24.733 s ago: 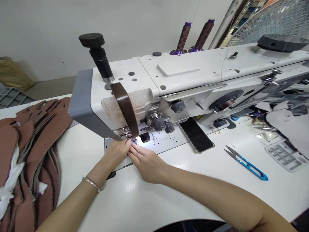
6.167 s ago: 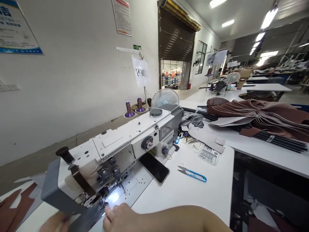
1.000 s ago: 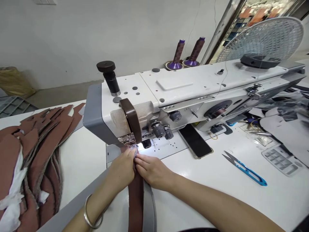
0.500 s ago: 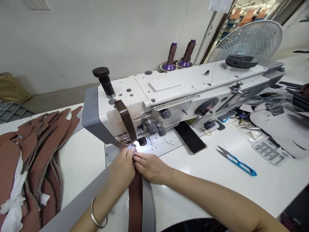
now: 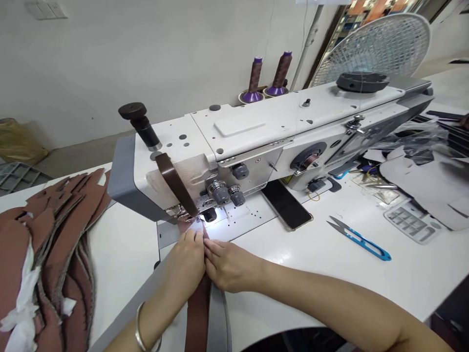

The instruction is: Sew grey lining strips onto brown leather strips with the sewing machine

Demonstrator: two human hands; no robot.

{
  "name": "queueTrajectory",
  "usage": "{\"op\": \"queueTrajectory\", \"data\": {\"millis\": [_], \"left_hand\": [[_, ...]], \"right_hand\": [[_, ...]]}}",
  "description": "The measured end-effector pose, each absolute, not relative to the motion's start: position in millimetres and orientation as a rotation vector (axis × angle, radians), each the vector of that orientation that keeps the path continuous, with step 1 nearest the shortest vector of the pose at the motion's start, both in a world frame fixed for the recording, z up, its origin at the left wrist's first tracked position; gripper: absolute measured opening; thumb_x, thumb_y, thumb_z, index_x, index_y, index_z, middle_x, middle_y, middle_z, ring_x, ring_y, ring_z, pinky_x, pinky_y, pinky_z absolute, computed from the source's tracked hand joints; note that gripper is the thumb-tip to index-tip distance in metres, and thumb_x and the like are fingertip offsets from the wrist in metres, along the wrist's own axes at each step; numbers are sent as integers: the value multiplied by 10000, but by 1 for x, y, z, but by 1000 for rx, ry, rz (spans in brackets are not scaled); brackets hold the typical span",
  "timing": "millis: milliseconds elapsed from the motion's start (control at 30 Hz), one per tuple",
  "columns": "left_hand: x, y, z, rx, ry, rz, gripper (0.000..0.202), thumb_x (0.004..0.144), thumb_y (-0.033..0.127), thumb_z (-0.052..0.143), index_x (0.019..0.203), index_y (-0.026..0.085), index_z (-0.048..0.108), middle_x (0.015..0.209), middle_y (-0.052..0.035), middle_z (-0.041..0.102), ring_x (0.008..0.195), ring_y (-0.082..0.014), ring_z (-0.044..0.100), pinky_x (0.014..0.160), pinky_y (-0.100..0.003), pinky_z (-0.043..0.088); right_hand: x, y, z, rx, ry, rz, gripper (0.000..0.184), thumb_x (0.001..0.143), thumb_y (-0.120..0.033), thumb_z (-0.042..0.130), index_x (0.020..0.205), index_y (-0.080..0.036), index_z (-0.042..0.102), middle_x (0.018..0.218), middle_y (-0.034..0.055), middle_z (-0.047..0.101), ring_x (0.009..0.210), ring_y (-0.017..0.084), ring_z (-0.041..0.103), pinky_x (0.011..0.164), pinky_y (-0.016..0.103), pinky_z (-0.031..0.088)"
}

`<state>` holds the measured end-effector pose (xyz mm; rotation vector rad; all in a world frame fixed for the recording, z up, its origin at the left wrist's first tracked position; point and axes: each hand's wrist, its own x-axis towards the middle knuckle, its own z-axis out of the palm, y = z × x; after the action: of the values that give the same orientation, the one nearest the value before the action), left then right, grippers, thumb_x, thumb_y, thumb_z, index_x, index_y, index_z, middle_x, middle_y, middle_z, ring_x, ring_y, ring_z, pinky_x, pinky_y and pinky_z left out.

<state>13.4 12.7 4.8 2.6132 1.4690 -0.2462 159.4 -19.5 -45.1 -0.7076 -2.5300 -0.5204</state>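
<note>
A white sewing machine [image 5: 242, 132] stands in front of me, its lamp lighting the needle area. Brown fabric [image 5: 198, 318] with a grey layer [image 5: 220, 313] beside it runs from under the presser foot toward me. My left hand [image 5: 186, 259] presses on the fabric just before the foot, fingers bent together. Close against it, my right hand [image 5: 227, 264] pinches the fabric's right edge. A small pale piece [image 5: 197, 225] lies on the fabric by the needle. From the machine's head a dark brown strip [image 5: 176, 183] slants down toward the foot.
Brown cut pieces [image 5: 62, 244] are heaped on the left. Right of the machine base lie a phone [image 5: 287, 205], blue thread snips [image 5: 361, 239] and grey-white cut pieces [image 5: 421, 186]. Thread cones [image 5: 255, 80] and a fan [image 5: 377, 49] stand behind.
The camera view has shifted slightly, so the machine appears further left. Both hands stay on the fabric and sit slightly further from the presser foot.
</note>
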Motion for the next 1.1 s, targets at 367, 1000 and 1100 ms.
{"op": "queueTrajectory", "data": {"millis": [367,1000,1100], "left_hand": [[14,28,16,2473,1520,-427,431,892,43,311,1239,132,551,1129,-125,590,1075,-241,572,913,-347,456],[17,19,22,2673,1401,-538,439,876,13,318,1217,67,589,1081,-154,629,1013,-281,593,897,-411,490],[18,19,22,2683,1410,-554,434,881,16,312,1214,62,586,1077,-157,627,1006,-282,592,880,-403,490]], "right_hand": [[159,-17,-45,-684,-2543,-511,236,908,-74,434,887,-20,663,967,237,698,914,298,664,915,473,498],[154,-10,-47,-692,-2555,-622,206,871,-81,484,912,6,667,906,246,693,885,354,652,811,503,456],[155,-9,-46,-677,-2542,-613,197,861,-69,486,877,-8,673,862,227,694,838,341,652,811,498,448]]}}
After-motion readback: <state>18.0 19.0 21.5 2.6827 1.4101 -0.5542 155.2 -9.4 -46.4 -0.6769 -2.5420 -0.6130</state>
